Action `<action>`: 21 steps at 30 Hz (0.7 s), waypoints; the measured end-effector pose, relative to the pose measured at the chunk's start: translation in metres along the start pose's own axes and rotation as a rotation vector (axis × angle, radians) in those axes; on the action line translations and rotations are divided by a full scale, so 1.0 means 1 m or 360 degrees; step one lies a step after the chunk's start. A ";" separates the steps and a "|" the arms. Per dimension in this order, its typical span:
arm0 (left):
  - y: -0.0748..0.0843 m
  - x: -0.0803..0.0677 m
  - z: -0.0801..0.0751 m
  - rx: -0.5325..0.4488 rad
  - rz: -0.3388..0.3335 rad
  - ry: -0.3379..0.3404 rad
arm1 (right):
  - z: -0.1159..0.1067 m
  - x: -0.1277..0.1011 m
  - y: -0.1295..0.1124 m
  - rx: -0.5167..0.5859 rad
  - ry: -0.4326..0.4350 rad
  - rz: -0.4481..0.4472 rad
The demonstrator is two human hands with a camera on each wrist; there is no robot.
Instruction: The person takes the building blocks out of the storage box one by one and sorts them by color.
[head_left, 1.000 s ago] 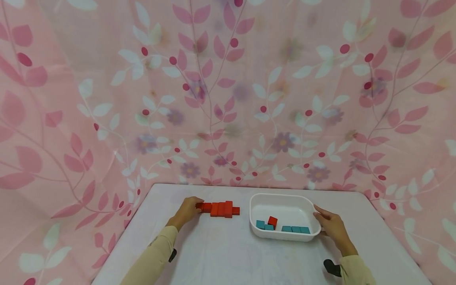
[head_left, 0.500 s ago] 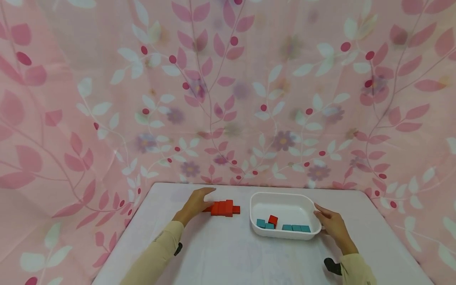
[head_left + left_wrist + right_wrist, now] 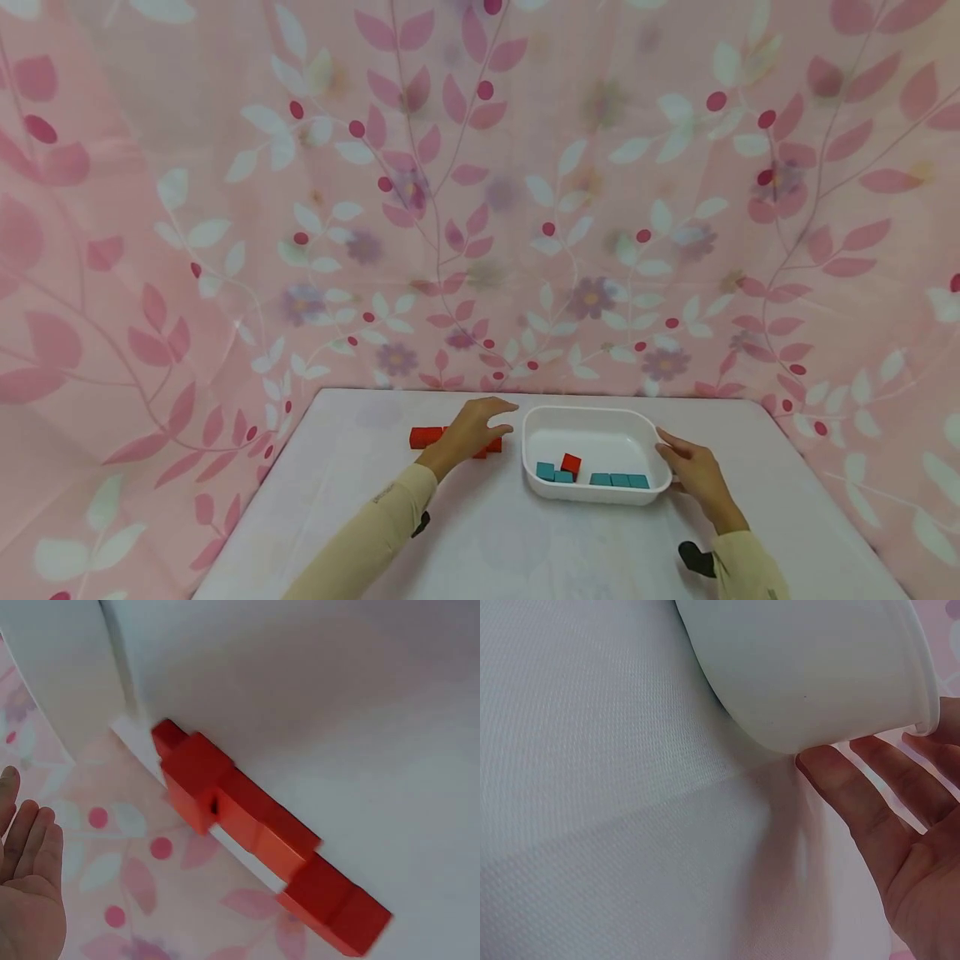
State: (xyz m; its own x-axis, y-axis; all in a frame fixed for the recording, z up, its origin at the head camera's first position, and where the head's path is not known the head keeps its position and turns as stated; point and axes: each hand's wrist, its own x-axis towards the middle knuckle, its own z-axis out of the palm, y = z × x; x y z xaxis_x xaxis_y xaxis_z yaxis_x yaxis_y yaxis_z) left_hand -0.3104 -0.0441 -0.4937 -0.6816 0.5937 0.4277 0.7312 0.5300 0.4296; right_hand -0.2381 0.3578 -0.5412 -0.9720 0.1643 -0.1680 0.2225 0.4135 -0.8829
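My left hand (image 3: 472, 425) hovers over a row of red blocks (image 3: 426, 437), fingers spread and nothing between them. It hides the middle of that row in the head view. In the left wrist view the row of red blocks (image 3: 236, 802) lies whole, of uneven widths and pressed end to end, while the fingers (image 3: 30, 847) stand apart from it. My right hand (image 3: 699, 477) grips the right end of a white tray (image 3: 592, 493), thumb at the rim and fingers (image 3: 847, 780) under it. Inside the tray lie several teal blocks (image 3: 619, 480) and one red block (image 3: 571, 464).
A table with a white cloth (image 3: 510, 542) carries everything. Behind it hangs a pink floral curtain (image 3: 480, 250), close to the table's far edge. The tray stands just right of the red row, with a narrow gap between them.
My left hand has let go of the red row's left end and moved right over the row, towards the tray. The right hand and the tray have stayed in place.
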 end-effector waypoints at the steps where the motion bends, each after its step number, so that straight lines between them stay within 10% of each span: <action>1: 0.004 0.003 0.003 0.0002 0.0003 -0.0024 | 0.000 0.000 0.000 0.0000 0.0000 0.0000; 21: 0.051 0.034 0.075 -0.0068 -0.0271 -0.0554 | 0.003 -0.001 -0.002 0.0023 0.0028 0.0002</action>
State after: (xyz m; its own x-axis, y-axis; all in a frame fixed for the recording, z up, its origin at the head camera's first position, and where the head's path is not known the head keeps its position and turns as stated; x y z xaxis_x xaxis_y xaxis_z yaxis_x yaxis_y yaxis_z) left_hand -0.2945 0.0487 -0.5172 -0.7375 0.6732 0.0549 0.6014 0.6175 0.5069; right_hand -0.2383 0.3545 -0.5402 -0.9702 0.1805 -0.1616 0.2225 0.4001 -0.8890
